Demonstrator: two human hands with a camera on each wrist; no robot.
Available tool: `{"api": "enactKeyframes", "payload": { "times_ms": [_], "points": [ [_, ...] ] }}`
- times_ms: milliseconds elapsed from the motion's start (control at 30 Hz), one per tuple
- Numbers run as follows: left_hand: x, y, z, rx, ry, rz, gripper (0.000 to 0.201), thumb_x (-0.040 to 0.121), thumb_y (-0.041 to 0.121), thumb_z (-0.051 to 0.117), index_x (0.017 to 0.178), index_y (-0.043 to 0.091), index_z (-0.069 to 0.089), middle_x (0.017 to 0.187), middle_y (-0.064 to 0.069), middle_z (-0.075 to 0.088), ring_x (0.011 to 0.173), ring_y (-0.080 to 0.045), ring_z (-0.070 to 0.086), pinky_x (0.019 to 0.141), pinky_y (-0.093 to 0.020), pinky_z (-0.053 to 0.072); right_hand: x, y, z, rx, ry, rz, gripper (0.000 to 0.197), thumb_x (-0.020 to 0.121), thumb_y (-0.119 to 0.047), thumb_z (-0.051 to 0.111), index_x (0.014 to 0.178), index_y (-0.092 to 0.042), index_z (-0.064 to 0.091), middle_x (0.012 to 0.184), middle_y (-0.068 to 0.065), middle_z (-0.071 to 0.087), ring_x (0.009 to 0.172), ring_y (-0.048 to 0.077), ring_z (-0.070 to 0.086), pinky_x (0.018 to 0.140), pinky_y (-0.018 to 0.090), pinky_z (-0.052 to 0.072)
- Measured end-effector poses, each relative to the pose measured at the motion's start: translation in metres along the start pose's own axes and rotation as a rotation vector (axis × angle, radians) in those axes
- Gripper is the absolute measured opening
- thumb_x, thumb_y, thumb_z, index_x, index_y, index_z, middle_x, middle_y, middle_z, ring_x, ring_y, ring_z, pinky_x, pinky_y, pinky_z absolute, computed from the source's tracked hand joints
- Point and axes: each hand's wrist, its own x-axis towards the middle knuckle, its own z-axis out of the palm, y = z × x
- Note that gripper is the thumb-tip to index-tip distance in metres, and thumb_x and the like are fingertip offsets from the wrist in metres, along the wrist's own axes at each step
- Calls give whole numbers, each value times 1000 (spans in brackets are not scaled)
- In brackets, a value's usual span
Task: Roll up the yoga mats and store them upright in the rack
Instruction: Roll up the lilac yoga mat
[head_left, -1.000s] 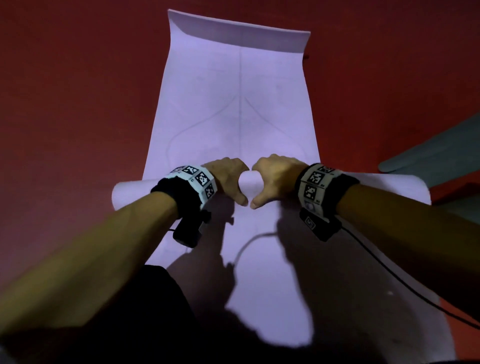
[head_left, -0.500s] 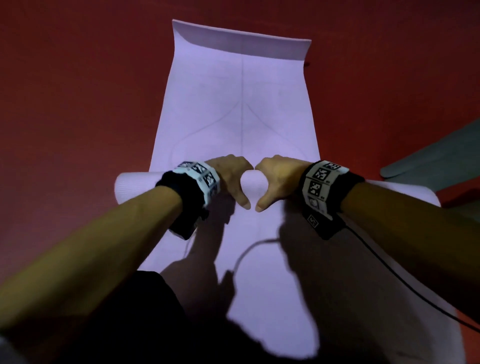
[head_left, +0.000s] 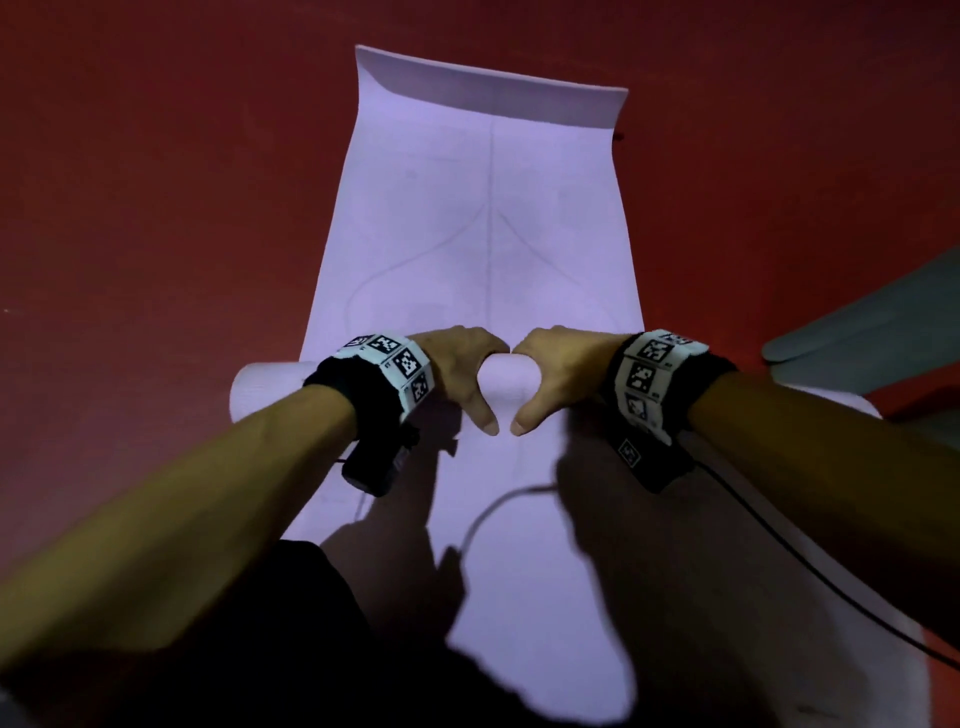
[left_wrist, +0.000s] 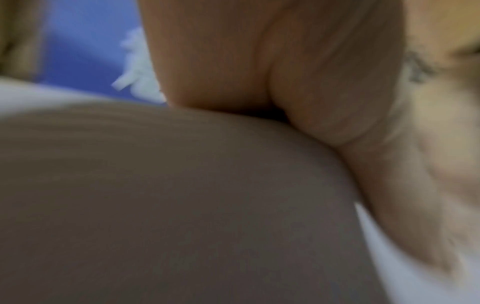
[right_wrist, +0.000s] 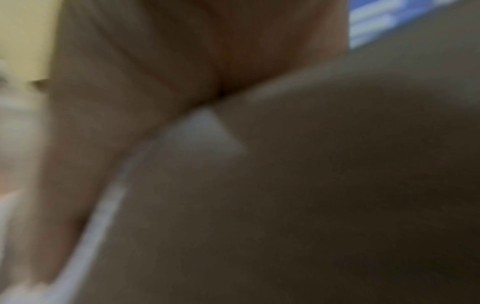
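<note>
Where the lilac yoga mat (head_left: 483, 223) curls into a roll at frame centre, left hand (head_left: 457, 371) and right hand (head_left: 558, 371) clasp it side by side, thumbs pointing down-frame. Red floor (head_left: 156, 208) surrounds; grey mat (head_left: 872, 332) at right edge.

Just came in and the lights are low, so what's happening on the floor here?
A person is rolling up a lavender yoga mat on the red floor. The left hand and right hand sit side by side on the roll, fingers curled over it. Most of the mat ahead lies flat. No rack is in view.
</note>
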Motion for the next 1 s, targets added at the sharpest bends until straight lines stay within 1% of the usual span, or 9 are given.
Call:
{"api": "enactKeyframes", "payload": {
  "times_ms": [167,267,367,533,633,733,867,933,1000],
  "points": [
    [-4,11,-1,305,74,5,71,57,59,86,111,27,54,94,7,63,88,-21,61,79,-34,52,-3,12,-1,271,-103,-5,30,69,-29,91,92,-20,73,82,-10,70,81,9,66,65,14,48],
    [-2,5,-1,121,36,-1,57,62,44,90,106,23,61,93,7,66,90,-19,65,79,-31,53,-6,8,-2,142,-27,-29,45,66,-45,91,99,-26,68,92,-13,70,89,9,65,76,22,52],
    [-3,-7,-4,-61,4,-29,48,60,33,92,100,22,68,90,4,72,89,-18,69,85,-40,58,-7,-3,0,-84,70,-58,62,58,-64,87,100,-33,53,91,-16,59,92,11,59,81,30,50],
    [-9,3,-4,138,4,-19,63,59,49,91,108,23,59,93,6,67,91,-19,66,82,-34,55,-4,1,4,99,-18,-35,47,62,-48,91,98,-27,68,93,-10,72,91,12,67,82,29,56],
    [-10,13,0,312,20,-17,76,55,61,88,110,24,52,90,6,61,84,-20,60,79,-33,52,-6,8,7,154,-59,-30,35,67,-40,91,89,-25,68,87,-10,69,85,11,65,71,22,51],
    [-8,10,-2,109,-54,-18,60,62,44,92,106,18,61,89,4,66,84,-19,64,77,-31,54,-7,7,7,137,-48,-20,39,65,-48,90,89,-30,65,91,-13,68,88,10,64,75,23,50],
    [-14,-6,-6,-221,-153,-18,43,63,20,93,99,11,71,90,-14,74,82,-32,72,75,-46,62,-10,-2,7,-74,26,-38,63,59,-65,86,100,-33,49,91,-16,56,86,6,55,72,28,44],
    [-15,-9,-8,-297,-197,-48,44,60,20,94,97,11,71,93,-23,71,86,-44,70,71,-53,61,-8,-4,9,-56,4,-54,63,62,-61,86,103,-31,49,93,-16,56,91,10,55,72,26,43],
    [-17,-4,-8,-218,-179,-47,52,57,28,96,99,14,68,89,-15,72,88,-40,70,75,-49,61,-5,-3,8,14,-55,-56,55,67,-53,87,104,-27,56,98,-13,62,96,12,59,75,24,46]
  ]
}}
